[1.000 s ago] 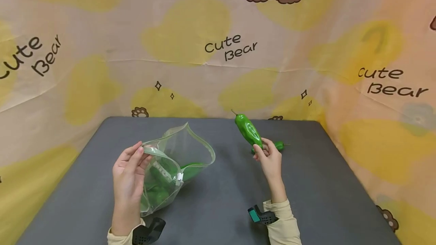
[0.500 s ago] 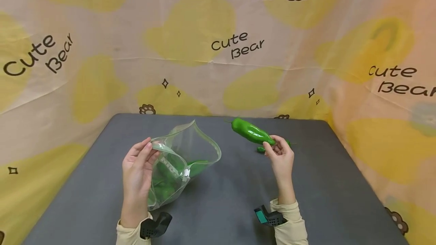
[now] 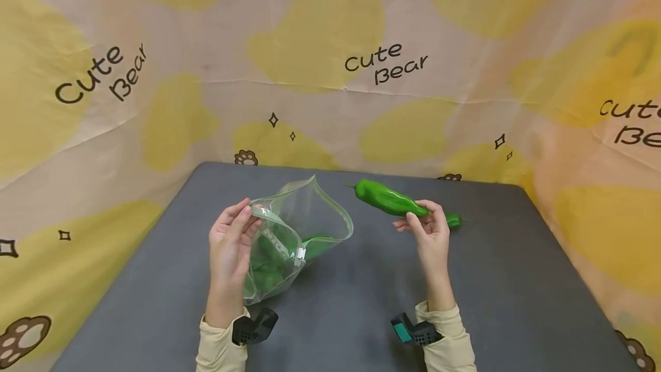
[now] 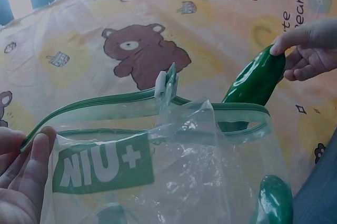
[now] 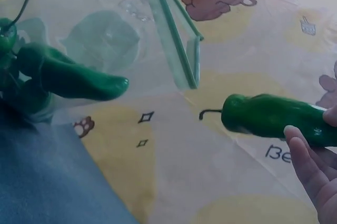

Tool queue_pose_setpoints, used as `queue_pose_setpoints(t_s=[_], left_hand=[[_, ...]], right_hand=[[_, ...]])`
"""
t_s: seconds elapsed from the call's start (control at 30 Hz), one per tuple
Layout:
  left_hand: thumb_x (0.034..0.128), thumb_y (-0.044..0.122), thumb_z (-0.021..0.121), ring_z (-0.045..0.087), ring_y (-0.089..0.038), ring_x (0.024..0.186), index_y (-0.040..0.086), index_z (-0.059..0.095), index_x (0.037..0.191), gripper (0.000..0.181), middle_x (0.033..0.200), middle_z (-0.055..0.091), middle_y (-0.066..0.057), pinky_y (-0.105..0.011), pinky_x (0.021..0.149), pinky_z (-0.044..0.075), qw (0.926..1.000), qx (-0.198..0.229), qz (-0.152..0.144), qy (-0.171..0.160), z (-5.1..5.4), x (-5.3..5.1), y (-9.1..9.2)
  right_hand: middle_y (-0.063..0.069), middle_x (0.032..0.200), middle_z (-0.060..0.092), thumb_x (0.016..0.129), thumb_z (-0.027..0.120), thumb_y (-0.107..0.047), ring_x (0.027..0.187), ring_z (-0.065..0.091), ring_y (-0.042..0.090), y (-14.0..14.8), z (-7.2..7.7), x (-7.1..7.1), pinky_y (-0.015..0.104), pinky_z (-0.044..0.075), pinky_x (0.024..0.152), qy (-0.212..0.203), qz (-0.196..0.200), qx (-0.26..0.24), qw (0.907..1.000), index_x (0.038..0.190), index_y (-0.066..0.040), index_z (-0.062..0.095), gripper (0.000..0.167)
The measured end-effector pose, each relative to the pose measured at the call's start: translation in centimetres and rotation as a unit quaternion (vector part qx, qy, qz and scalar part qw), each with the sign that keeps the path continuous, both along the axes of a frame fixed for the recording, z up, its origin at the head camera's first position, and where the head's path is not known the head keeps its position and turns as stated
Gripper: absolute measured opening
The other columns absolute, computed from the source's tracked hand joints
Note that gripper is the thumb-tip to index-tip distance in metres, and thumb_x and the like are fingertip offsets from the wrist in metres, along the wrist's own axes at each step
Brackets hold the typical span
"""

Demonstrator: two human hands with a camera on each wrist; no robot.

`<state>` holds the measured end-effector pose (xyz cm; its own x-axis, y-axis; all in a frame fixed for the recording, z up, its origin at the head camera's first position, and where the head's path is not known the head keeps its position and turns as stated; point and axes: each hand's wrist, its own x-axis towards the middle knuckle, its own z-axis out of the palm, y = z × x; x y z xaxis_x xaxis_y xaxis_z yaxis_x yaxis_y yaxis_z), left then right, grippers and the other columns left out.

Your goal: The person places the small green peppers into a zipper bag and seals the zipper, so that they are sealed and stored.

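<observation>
My left hand (image 3: 230, 243) pinches the rim of a clear zip bag (image 3: 325, 211) between thumb and fingers, and the bag's mouth gapes wide. Several green peppers (image 5: 79, 79) lie inside it, seen through the plastic. To the right of the bag, my right hand (image 3: 431, 231) grips a long green pepper (image 3: 384, 197) by its tapered end. Its stem points left toward the bag's mouth, with a gap between them in the right wrist view. Another green pepper (image 3: 454, 221) lies on the table behind my right hand, partly hidden by it.
The grey table (image 3: 356, 314) carries everything. A cloth printed with bears (image 3: 310, 62) hangs around its back and sides. A white slider (image 3: 300, 254) sits on the bag's green zip strip.
The pepper in my right hand has tipped from steeply upright to nearly level, its stem now toward the bag. Both hands and the table appear further right as the head view turns left.
</observation>
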<state>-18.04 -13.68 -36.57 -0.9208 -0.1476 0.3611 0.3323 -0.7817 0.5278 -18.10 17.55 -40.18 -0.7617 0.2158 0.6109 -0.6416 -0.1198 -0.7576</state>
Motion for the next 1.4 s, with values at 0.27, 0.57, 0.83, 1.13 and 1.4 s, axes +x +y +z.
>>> queue_pose_setpoints(t_s=[0.27,0.57,0.83,1.13,1.4], left_hand=[[0.0864,-0.015,0.046,0.064,-0.021,0.073,-0.006,0.062,0.093,0.020,0.082,0.065,-0.018,-0.024,0.065,0.052,0.9999,-0.010,0.001,-0.002,-0.1,0.0,0.3],[0.0867,-0.014,0.047,0.063,-0.020,0.072,-0.004,0.063,0.092,0.020,0.081,0.065,-0.016,-0.024,0.064,0.052,0.9998,-0.014,0.008,-0.015,0.0,-0.4,0.9],[0.0861,-0.012,0.049,0.063,-0.019,0.071,-0.004,0.063,0.093,0.017,0.080,0.065,-0.015,-0.023,0.063,0.052,0.9991,-0.021,0.022,-0.028,0.0,-0.1,0.7],[0.0853,-0.011,0.051,0.063,-0.019,0.070,-0.004,0.063,0.093,0.016,0.079,0.065,-0.015,-0.023,0.063,0.052,0.9990,-0.024,0.028,-0.025,0.1,0.1,0.5],[0.0849,-0.012,0.051,0.064,-0.018,0.072,-0.004,0.063,0.092,0.016,0.081,0.065,-0.015,-0.023,0.065,0.052,0.9995,-0.022,0.014,-0.016,0.0,0.1,0.9]], right_hand=[[0.012,0.078,0.057,0.079,0.054,0.019,0.062,0.061,0.018,-0.7,1.4,0.5,0.025,0.052,0.058,-0.003,0.029,-0.072,0.9970,0.102,0.008,0.055,0.025],[0.011,0.078,0.057,0.076,0.055,0.021,0.058,0.059,0.017,-0.8,3.9,0.6,0.024,0.051,0.056,0.033,0.078,-0.094,0.9919,0.098,0.005,0.059,0.027],[0.012,0.074,0.058,0.077,0.057,0.017,0.051,0.058,0.017,-1.4,4.7,0.8,0.022,0.050,0.050,0.057,0.078,-0.095,0.9907,0.096,0.010,0.057,0.021],[0.011,0.072,0.061,0.076,0.059,0.014,0.051,0.059,0.015,-2.1,5.5,0.6,0.023,0.050,0.048,0.067,0.067,-0.056,0.9939,0.096,0.012,0.057,0.020],[0.010,0.068,0.061,0.074,0.064,0.014,0.052,0.059,0.014,-4.8,5.9,-0.7,0.025,0.051,0.048,-0.018,0.043,0.148,0.9879,0.096,0.012,0.057,0.023]])
